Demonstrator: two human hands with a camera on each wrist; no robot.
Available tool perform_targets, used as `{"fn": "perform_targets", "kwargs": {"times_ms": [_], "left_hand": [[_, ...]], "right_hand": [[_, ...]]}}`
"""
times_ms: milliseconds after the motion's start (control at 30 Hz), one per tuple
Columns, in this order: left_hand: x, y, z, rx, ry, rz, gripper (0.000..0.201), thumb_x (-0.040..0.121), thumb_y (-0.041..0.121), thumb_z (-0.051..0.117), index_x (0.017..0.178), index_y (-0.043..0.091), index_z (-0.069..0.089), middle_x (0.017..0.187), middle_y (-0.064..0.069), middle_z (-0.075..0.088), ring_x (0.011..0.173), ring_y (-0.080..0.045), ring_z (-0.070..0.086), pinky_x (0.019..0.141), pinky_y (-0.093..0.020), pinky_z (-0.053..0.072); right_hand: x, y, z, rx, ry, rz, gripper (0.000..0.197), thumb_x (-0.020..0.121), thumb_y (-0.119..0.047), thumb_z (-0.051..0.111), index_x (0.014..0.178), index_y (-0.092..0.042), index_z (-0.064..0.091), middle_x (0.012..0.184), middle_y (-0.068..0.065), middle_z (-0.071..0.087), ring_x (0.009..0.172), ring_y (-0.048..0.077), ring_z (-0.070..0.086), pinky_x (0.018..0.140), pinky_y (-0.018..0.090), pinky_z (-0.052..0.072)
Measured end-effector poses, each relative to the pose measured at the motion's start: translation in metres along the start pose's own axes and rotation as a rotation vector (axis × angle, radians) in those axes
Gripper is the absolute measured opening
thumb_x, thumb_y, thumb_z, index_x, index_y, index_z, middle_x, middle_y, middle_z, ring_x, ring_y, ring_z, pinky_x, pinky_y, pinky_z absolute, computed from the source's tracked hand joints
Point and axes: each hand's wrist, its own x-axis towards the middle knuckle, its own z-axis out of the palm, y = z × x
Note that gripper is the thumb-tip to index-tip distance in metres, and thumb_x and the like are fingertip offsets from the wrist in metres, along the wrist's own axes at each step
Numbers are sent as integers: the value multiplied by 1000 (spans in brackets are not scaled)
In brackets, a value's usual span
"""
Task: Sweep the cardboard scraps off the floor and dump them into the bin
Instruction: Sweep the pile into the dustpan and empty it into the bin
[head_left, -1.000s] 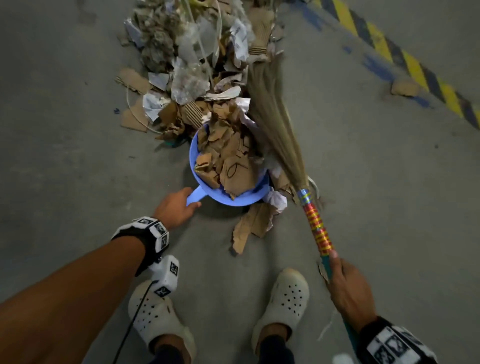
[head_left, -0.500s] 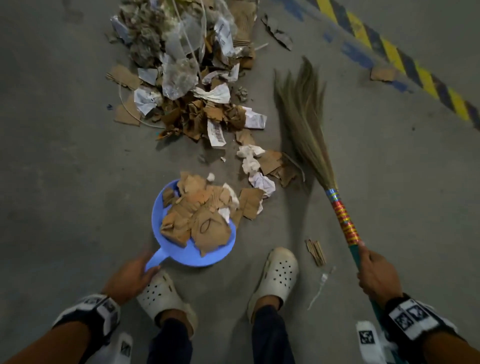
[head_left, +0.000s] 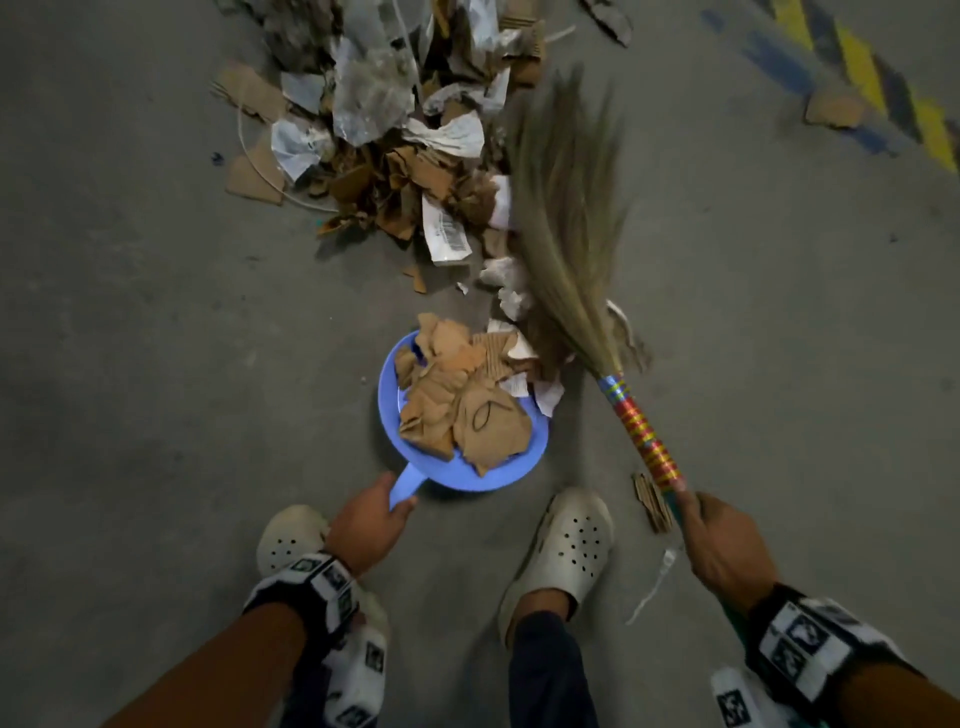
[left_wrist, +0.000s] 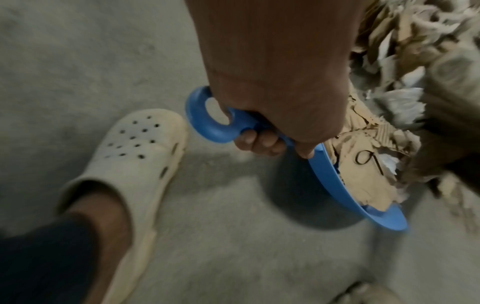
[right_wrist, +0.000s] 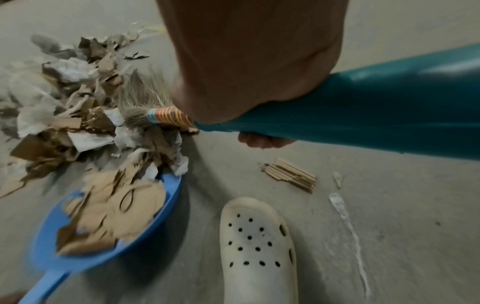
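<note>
Fingers (left_wrist: 259, 142) around dustpan handle (left_wrist: 215, 123), scrap pile (head_left: 395, 130) beyond.

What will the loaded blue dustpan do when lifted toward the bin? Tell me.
The blue dustpan is probably light: the left hand holds it by the handle alone. The cardboard scraps are heaped above its shallow rim, so some would likely slide off if it tilts. Its plastic looks stiff enough not to sag.

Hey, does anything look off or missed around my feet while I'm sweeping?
Yes. A ribbed cardboard scrap lies apart from the main pile, beside the right shoe and behind the broom. A pale strip lies near it, too.
</note>
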Motion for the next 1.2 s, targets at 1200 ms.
{"fn": "perform_targets", "kwargs": {"times_ms": [1200], "left_hand": [[68,42,-109,355,-8,9,42,95,28,54,128,2,48,126,-22,58,112,-37,56,88,-37,42]], "right_hand": [[-1,-57,-59,503,-516,274,64,95,-64,31,79,-5,47,47,8,43,36,14,37,42,19,32]]}}
